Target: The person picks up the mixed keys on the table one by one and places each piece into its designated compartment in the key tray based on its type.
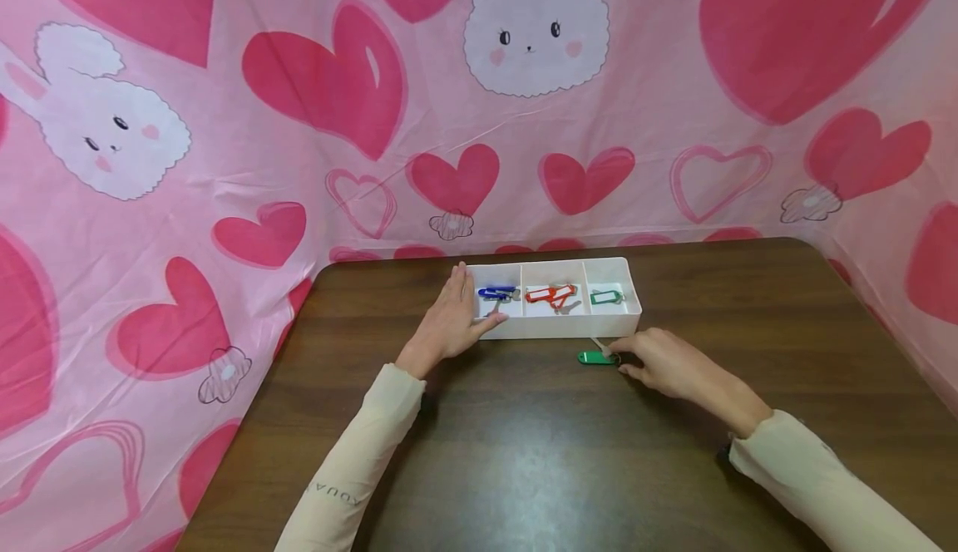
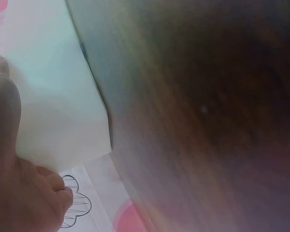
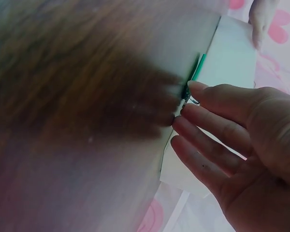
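Note:
A white three-compartment box [image 1: 554,327] stands near the table's back edge. My left hand [image 1: 446,319] rests on its left end, straight fingers along the end wall and thumb [image 2: 5,121] against the front wall. In front of the box's right part, my right hand [image 1: 674,367] pinches the ring end of a key with a green tag [image 1: 596,357] between thumb and index finger. The green tag [image 3: 199,66] shows beyond the thumb tip in the right wrist view; the other fingers are spread loosely.
Inside the box, blue-tagged keys [image 1: 496,293] lie on the left, red-tagged keys [image 1: 550,294] in the middle and a green-tagged key [image 1: 606,296] on the right. The brown wooden table [image 1: 524,452] meets a pink heart-printed cloth [image 1: 516,161] behind and at the sides.

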The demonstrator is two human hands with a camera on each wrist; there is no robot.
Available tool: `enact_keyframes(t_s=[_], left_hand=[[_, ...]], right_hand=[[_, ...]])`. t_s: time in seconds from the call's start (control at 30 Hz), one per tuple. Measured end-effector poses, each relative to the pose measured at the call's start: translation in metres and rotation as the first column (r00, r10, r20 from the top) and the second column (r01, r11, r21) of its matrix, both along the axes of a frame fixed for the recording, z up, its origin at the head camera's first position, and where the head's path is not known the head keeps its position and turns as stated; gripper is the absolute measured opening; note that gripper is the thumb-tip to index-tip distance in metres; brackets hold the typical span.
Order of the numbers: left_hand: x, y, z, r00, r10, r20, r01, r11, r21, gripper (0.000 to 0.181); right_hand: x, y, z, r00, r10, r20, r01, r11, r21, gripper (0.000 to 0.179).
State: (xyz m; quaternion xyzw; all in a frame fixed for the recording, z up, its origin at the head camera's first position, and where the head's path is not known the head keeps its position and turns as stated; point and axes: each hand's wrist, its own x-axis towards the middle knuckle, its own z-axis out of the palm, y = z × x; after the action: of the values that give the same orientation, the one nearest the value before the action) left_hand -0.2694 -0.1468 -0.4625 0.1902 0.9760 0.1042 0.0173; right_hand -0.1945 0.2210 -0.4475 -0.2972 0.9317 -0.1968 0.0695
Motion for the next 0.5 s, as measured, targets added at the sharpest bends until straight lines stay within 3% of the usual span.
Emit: enact_keyframes(t_s=[0.5], left_hand=[[0.0014, -0.0006, 0.0021, 1.000, 0.001, 0.018, -0.001, 1.000, 0.005, 0.114]], right_hand=[[-0.0014, -0.0008, -0.0022, 0.999, -0.002, -0.043, 0.003, 1.000, 0.019, 0.028]])
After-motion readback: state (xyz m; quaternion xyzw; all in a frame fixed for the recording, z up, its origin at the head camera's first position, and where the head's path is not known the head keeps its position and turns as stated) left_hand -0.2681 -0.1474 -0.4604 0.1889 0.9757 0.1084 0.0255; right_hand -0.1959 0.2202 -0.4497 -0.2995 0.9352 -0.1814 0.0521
